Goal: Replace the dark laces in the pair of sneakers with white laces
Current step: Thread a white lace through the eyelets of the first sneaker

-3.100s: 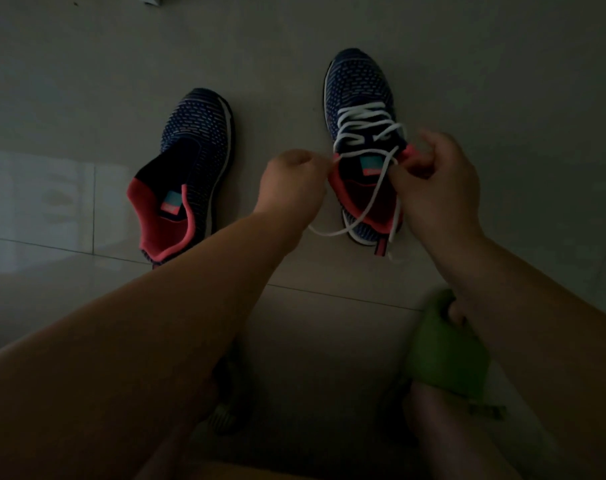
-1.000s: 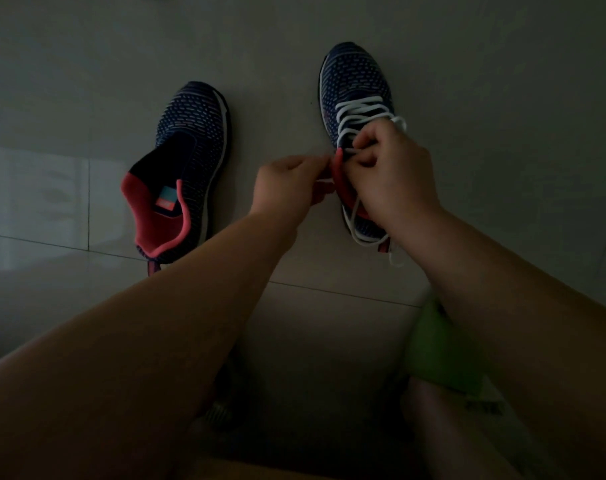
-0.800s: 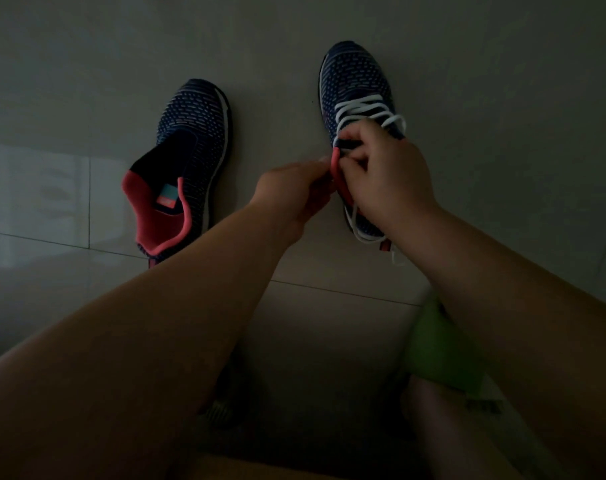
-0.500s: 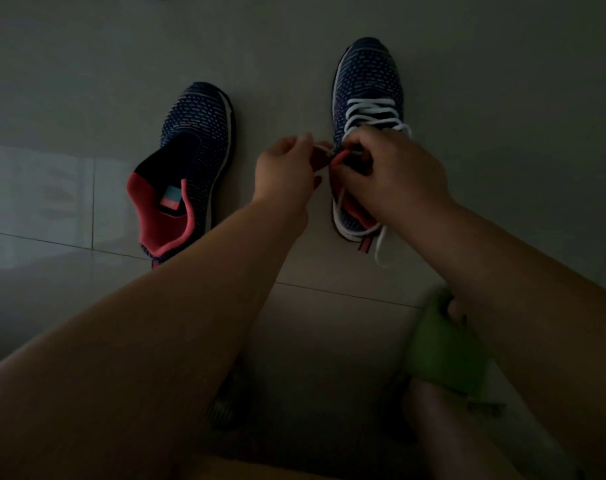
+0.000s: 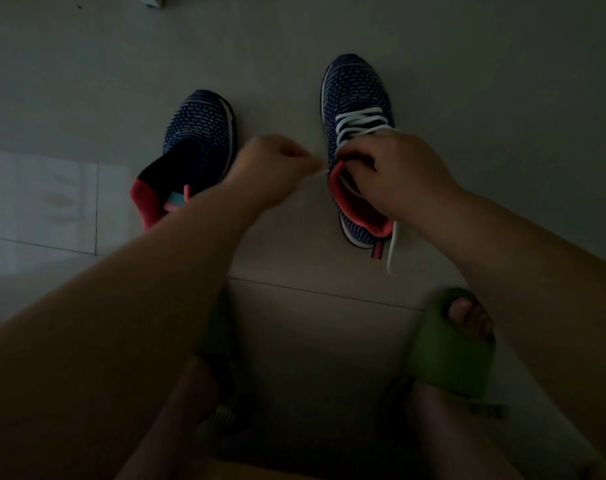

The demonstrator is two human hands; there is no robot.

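Two dark blue knit sneakers with red collars stand on the tiled floor. The left sneaker (image 5: 199,140) has no lace in it. The right sneaker (image 5: 357,95) carries a white lace (image 5: 358,124) crossed through its eyelets. My right hand (image 5: 402,174) rests over that shoe's tongue and collar, fingers curled on it. My left hand (image 5: 270,168) is between the two shoes, blurred, pinching one white lace end that runs taut to the right shoe's collar. The other lace end (image 5: 391,251) hangs loose by the heel.
My feet in green slides (image 5: 447,344) are at the bottom, on either side of a floor joint. A pale object's corner (image 5: 152,0) shows at the top edge. The light is dim.
My left hand has pulled away to the left, drawing a lace end out taut from the right shoe. My right hand stays on the collar. The camera view dropped, showing my feet.
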